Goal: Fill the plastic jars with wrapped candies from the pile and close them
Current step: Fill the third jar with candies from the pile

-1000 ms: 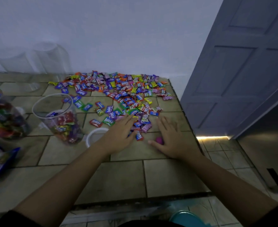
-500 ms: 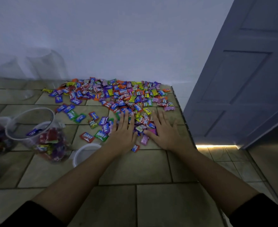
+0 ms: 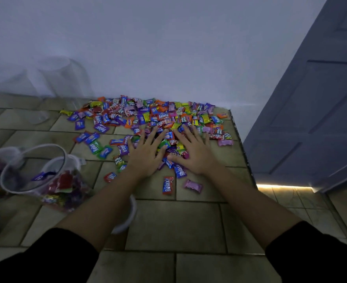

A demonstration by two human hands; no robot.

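Candies (image 3: 148,117) mostly remain piled at twelve o'clock under flat, empty left hand (image 3: 146,158) and right hand (image 3: 195,154); open jar (image 3: 46,176) at nine o'clock is judged part-filled, uncapped.

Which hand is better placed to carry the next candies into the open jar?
Left, probably. The left hand lies flat on the candy pile on the side nearer the open jar. The right hand would have to cross over it.
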